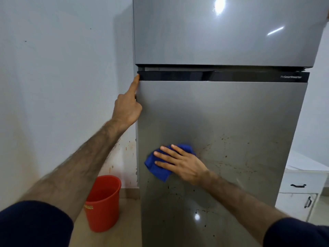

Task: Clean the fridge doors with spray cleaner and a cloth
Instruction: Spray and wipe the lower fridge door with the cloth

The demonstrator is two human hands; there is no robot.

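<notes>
Blue cloth (156, 168) lies flat under right hand (183, 164) fingers (165, 155) on lower door (231, 122).

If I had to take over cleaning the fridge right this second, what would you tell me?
Left hand: braced on the left edge of the lower fridge door, index finger pointing up to the black strip.
Right hand: fingers flat, pressing the blue cloth against the lower door.
No spray bottle is in view. A red bucket stands on the floor left of the fridge.
Done: the door above the cloth looks free of spots, as does the upper door.
Left: brown splatter right of the cloth and dark specks below it. The wall beside the fridge is spattered too.
</notes>
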